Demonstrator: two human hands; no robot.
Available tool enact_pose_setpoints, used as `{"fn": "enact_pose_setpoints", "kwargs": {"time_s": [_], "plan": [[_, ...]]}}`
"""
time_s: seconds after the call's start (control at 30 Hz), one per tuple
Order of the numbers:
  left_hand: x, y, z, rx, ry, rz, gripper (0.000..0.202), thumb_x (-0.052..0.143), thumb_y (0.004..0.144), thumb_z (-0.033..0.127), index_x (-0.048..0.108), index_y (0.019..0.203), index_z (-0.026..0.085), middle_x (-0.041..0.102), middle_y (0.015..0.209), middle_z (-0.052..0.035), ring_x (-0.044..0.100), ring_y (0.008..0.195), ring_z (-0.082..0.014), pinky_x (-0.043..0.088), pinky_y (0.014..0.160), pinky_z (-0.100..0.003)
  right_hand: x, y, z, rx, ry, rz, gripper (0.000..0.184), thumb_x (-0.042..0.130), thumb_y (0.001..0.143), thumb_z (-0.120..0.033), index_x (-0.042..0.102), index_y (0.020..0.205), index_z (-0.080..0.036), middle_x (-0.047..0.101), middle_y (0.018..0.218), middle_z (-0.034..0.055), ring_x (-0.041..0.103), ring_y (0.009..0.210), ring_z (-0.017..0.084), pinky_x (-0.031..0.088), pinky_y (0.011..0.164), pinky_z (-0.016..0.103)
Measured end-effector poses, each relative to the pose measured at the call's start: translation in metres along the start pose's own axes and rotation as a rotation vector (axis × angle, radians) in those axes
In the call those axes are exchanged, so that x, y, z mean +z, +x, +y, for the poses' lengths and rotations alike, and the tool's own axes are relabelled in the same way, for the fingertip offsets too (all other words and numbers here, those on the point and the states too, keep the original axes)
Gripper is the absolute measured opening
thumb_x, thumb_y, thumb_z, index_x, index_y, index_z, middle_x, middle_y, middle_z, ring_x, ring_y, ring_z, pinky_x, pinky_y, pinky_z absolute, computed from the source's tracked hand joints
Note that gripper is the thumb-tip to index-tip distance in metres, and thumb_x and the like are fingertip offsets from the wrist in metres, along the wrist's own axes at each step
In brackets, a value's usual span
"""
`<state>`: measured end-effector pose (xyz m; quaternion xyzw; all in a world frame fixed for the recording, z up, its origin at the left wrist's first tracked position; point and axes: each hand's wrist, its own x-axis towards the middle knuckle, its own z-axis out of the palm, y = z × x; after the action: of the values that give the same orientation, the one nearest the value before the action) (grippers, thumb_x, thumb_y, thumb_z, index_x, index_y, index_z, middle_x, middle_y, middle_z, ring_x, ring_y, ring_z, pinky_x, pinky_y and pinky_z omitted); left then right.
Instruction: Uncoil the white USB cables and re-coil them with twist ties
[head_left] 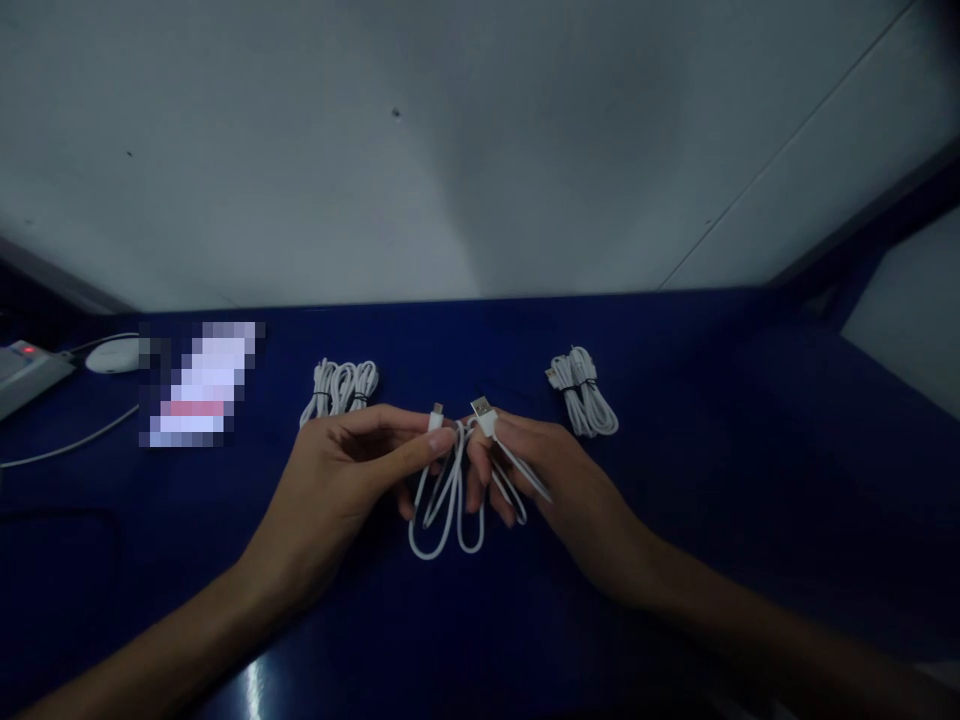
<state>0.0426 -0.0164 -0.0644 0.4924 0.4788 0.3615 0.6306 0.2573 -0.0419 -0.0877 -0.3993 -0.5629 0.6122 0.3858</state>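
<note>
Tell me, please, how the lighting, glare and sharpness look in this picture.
Head view: dim light, with a soft shadow on the pale wall; same head view: a glare streak on the blue table, a bright patch at left pixelated beyond reading, the held USB plug fairly crisp.

Middle cable (453, 488): between the left hand (337, 470) and right hand (559, 465), pretty much centre
Left coil (343, 382): on the table (480, 640), just past the left hand
Right coil (583, 393): same deal, past the right hand
Pixelated screen (208, 385): further left, before the box (30, 380)
Wall (480, 150): behind the whole lot
</note>
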Motion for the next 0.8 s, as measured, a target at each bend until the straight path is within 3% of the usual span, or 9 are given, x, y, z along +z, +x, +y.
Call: {"fn": "enact_pose_setpoints", "kwargs": {"time_s": [0.1,0.3,0.47,0.6,0.8], "plan": [[0.0011,0.0003,0.0011,0.006,0.040,0.005,0.014,0.092,0.091,0.033,0.092,0.101,0.024,0.081,0.080,-0.0025,0.063,0.058,-0.0099,0.054,0.057,-0.019,0.0013,0.0006,-0.0009,0.018,0.067,-0.001,0.053,0.032,0.121,-0.046,0.067,0.088,-0.022,0.065,0.081,0.0016,0.054,0.069,0.016,0.046,0.068,0.031],[0.0006,0.0013,0.0003,0.026,0.026,-0.105,0.015,0.080,0.102,0.033,0.092,0.107,0.026,0.078,0.076,-0.0020,0.070,0.072,-0.0140,0.058,0.068,-0.021,0.0036,0.0041,-0.0002,0.026,0.232,-0.021,0.050,0.040,0.119,-0.046,0.066,0.084,-0.022,0.061,0.076,-0.0007,0.048,0.062,0.013,0.040,0.061,0.028],[-0.0007,0.0021,-0.0023,0.038,-0.025,-0.119,0.014,0.079,0.103,0.029,0.092,0.110,0.027,0.082,0.085,-0.0025,0.072,0.077,-0.0133,0.060,0.075,-0.020,0.0038,0.0032,-0.0020,0.078,0.338,-0.024,0.034,0.056,0.115,-0.047,0.070,0.097,-0.022,0.066,0.085,0.0000,0.055,0.069,0.013,0.041,0.061,0.026],[-0.0008,0.0030,-0.0040,0.013,-0.082,-0.114,0.012,0.082,0.101,0.029,0.092,0.106,0.026,0.079,0.079,-0.0018,0.072,0.077,-0.0138,0.061,0.079,-0.021,0.0046,0.0020,-0.0060,0.049,0.236,-0.032,0.028,0.066,0.111,-0.043,0.072,0.096,-0.020,0.072,0.093,0.0024,0.062,0.076,0.013,0.047,0.066,0.026],[0.0003,0.0022,-0.0001,0.016,-0.066,-0.189,0.016,0.076,0.105,0.029,0.092,0.107,0.024,0.080,0.082,-0.0044,0.074,0.080,-0.0164,0.061,0.080,-0.025,0.0068,0.0010,-0.0088,-0.024,0.095,0.009,0.035,0.068,0.109,-0.042,0.076,0.082,-0.020,0.071,0.101,0.0024,0.061,0.079,0.013,0.052,0.065,0.025]]}}
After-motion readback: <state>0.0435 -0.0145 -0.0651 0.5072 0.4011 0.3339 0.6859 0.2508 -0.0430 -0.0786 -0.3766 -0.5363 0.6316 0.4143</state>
